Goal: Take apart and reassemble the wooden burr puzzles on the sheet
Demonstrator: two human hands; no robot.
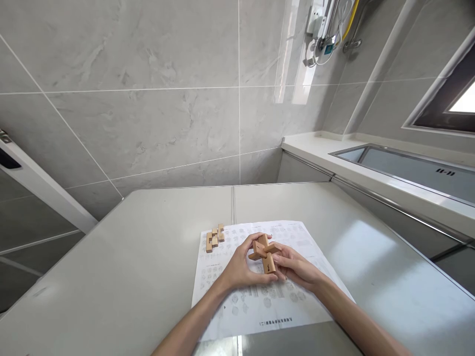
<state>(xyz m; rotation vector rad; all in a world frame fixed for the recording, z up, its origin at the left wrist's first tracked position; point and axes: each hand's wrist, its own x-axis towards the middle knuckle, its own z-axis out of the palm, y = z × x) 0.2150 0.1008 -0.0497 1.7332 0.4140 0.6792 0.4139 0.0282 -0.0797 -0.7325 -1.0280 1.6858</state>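
Both my hands hold a small wooden burr puzzle (pixel 264 252), a cross of interlocked notched bars, just above a printed instruction sheet (pixel 260 301) on the grey table (pixel 129 277). My left hand (pixel 243 267) curls round the puzzle's left side, thumb and fingers pinching it. My right hand (pixel 297 267) grips the puzzle from the right, fingers closed on its bars. Loose wooden pieces (pixel 214 237) lie on the sheet's far left corner, a short way beyond my left hand.
A tiled wall (pixel 148 99) rises behind the table. A white counter with a steel sink (pixel 408 168) runs along the right. Pipes and a socket (pixel 326 29) hang at the top right, and a window corner (pixel 460 99) shows at far right.
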